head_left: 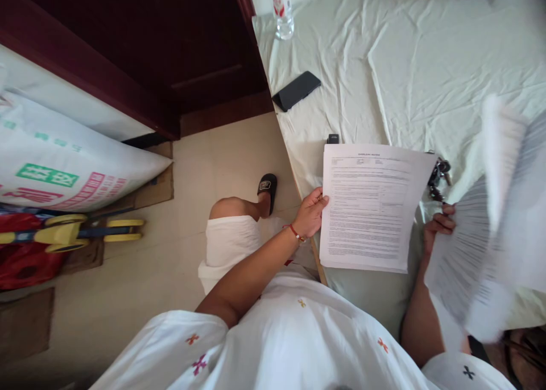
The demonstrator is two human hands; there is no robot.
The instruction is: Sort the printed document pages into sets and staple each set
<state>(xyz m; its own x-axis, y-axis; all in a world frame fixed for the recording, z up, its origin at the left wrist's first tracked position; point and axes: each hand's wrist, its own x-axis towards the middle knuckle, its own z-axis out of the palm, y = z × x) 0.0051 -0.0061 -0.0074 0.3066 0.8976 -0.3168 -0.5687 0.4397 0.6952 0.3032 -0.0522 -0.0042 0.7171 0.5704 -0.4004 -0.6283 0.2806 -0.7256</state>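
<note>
Left hand [310, 214] pinching flat printed sheet [371, 205], right hand [439, 225] gripping blurred, curling pages [482, 248] — wrinkled bedsheet [384, 54] beneath

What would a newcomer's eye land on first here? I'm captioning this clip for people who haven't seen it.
First, the white printed sheet of paper at centre, held at its edge by the left hand over the pale green bedsheet. Next, the blurred fan of white printed pages in the right hand at the right edge. Then the big white printed sack on the floor at left.
</note>
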